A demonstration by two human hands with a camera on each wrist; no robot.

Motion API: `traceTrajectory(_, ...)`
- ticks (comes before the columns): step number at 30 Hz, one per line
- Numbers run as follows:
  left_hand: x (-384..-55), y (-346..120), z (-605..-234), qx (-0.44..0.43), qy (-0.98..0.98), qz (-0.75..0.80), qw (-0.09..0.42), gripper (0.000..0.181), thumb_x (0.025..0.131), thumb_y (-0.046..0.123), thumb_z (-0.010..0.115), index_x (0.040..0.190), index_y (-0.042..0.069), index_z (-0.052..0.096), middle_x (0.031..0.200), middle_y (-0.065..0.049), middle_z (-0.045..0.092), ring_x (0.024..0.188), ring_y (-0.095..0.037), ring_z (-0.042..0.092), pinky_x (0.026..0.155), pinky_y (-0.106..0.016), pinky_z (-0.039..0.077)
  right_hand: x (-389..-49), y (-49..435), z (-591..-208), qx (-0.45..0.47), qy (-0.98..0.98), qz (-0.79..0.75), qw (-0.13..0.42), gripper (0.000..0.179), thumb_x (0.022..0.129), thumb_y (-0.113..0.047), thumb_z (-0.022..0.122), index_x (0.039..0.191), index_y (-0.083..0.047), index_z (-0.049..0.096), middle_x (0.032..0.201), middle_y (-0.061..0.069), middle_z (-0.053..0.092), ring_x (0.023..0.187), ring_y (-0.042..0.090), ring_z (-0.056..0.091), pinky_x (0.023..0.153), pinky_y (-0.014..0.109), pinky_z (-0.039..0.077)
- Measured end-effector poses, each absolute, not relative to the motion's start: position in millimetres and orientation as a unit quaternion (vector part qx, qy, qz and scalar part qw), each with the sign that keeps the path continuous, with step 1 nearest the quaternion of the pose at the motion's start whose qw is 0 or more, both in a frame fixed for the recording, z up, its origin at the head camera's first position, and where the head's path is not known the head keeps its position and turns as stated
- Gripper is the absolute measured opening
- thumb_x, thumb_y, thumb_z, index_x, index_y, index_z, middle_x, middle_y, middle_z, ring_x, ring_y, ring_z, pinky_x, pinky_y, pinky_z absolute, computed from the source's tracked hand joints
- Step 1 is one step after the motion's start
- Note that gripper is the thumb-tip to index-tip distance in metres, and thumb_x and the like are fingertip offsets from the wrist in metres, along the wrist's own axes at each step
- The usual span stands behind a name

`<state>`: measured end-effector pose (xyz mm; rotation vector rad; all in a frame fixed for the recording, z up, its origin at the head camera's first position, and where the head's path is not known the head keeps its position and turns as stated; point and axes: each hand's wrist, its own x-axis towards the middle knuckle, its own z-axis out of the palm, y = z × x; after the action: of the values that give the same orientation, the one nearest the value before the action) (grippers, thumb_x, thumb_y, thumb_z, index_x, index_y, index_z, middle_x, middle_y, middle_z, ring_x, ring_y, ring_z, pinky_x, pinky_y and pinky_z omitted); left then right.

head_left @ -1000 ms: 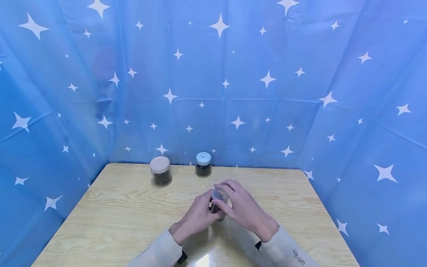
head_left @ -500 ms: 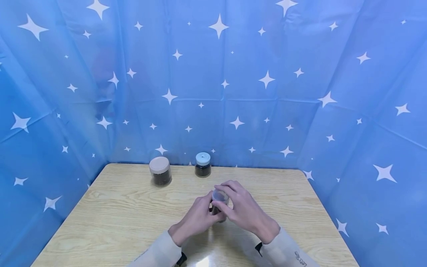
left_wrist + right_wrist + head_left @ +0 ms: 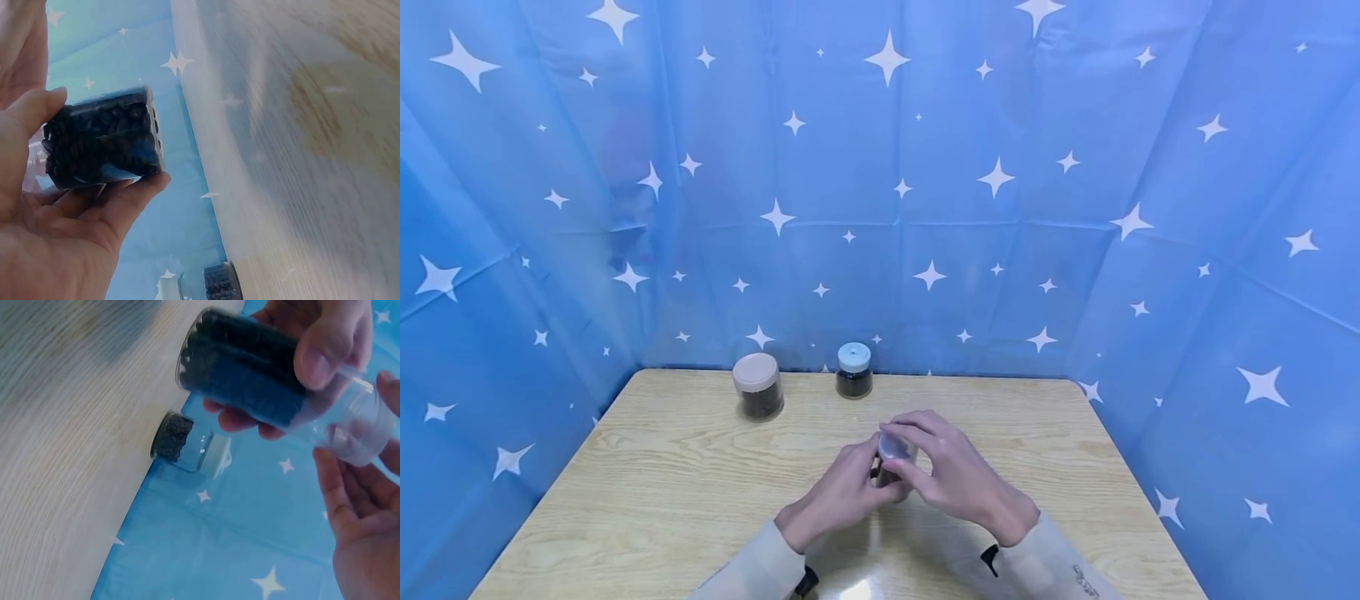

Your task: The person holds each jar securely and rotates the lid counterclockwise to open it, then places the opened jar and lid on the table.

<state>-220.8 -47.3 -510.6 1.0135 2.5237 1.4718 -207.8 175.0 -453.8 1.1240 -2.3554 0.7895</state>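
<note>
My left hand [image 3: 842,485] is wrapped round the body of a clear jar [image 3: 103,139] filled with dark beans. The jar's flat base shows in the left wrist view, above the table. My right hand [image 3: 952,471] pinches the translucent lid [image 3: 365,431] at the jar's top, thumb and fingers spread round its edge. In the right wrist view the beans [image 3: 237,369] fill the lower part, while the neck end is see-through. My hands hide much of the jar in the head view.
At the table's back edge stand a wider jar [image 3: 760,402] with a pale pink lid, left of centre, and a small jar [image 3: 854,382] with a light blue lid. A blue star-patterned curtain [image 3: 880,167] hangs behind the wooden table [image 3: 647,500].
My right hand has shifted slightly to the right and turned a little at the lid. My left hand keeps its hold on the jar; the head view has drifted slightly.
</note>
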Motion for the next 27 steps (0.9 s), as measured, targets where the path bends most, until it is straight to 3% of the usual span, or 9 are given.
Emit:
traceTrajectory(5, -219.8, -47.9, -510.6, 0.334, 0.812, 0.478, 0.039, 0.051, 0.11, 0.034, 0.084, 0.154, 0.021, 0.062, 0.13, 0.003, 0.08, 0.112, -0.002, 0.074, 0.093, -0.023, 0.065, -207.1, 178.8, -453.3, 0.417, -0.842, 0.284, 0.191, 0.043, 0.105, -0.015, 0.088, 0.146, -0.007, 0.078, 0.143, 0.006, 0.079, 0.13, 0.023, 0.077, 0.106, 0.044, 0.069)
traceTrajectory(14, -218.8, -46.4, -511.2, 0.341, 0.808, 0.48, 0.026, 0.046, 0.111, 0.035, 0.082, 0.15, 0.018, 0.063, 0.122, 0.003, 0.078, 0.101, -0.003, 0.069, 0.084, -0.024, 0.063, -205.9, 180.8, -450.2, 0.421, -0.844, 0.284, 0.172, 0.043, 0.106, -0.016, 0.088, 0.147, -0.009, 0.078, 0.144, 0.005, 0.078, 0.132, 0.022, 0.077, 0.107, 0.043, 0.068)
traceTrajectory(20, -219.6, -45.6, -511.1, 0.328, 0.814, 0.479, 0.027, 0.061, 0.11, 0.034, 0.084, 0.161, 0.017, 0.056, 0.133, -0.002, 0.079, 0.111, -0.006, 0.072, 0.091, -0.024, 0.063, -207.3, 180.2, -450.2, 0.423, -0.844, 0.284, 0.17, 0.044, 0.105, -0.017, 0.088, 0.147, -0.008, 0.078, 0.144, 0.006, 0.078, 0.132, 0.022, 0.077, 0.107, 0.042, 0.068)
traceTrajectory(27, -219.3, -44.0, -514.1, 0.321, 0.818, 0.477, 0.022, 0.073, 0.109, 0.035, 0.084, 0.169, 0.014, 0.05, 0.154, -0.008, 0.075, 0.141, -0.022, 0.074, 0.118, -0.038, 0.063, -209.6, 178.9, -452.3, 0.433, -0.833, 0.289, 0.187, 0.042, 0.105, -0.013, 0.088, 0.145, -0.006, 0.078, 0.141, 0.007, 0.08, 0.128, 0.022, 0.078, 0.104, 0.041, 0.069)
